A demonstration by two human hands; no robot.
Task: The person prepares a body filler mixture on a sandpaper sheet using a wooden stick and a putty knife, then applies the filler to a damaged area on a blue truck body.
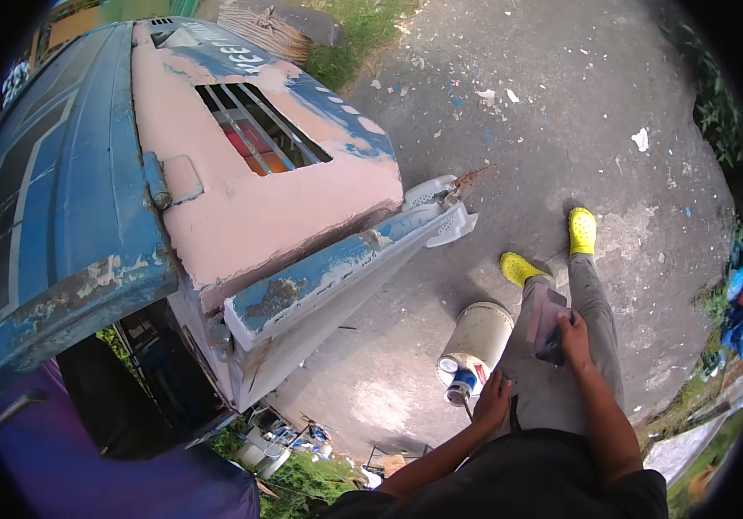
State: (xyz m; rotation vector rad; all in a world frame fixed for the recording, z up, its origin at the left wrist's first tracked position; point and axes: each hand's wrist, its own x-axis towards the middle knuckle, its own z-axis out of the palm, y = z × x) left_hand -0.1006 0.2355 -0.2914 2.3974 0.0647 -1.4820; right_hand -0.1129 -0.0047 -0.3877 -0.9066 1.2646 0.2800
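My right hand (575, 339) grips a flat rectangular plate (548, 317), smeared pinkish-grey on its upper part and dark lower down, held in front of my thighs. My left hand (493, 396) hangs beside my left leg with its fingers curled. A thin dark stick-like shape shows by those fingers, but I cannot make out what it is. Close to that hand stands an upturned cream bucket or drum (480, 331). A small blue-and-white tin (459, 387) and a round white lid (448, 365) are on its near end.
To the left stands a blue vehicle (86, 173) with a pink-coated panel (176, 121) around a barred window (259, 130). Its bumper (337, 268) juts toward me, flaking paint. Paint chips dot the grey pavement (510, 164). Clutter (263, 445) lies behind on the left, blue bags (739, 320) at right.
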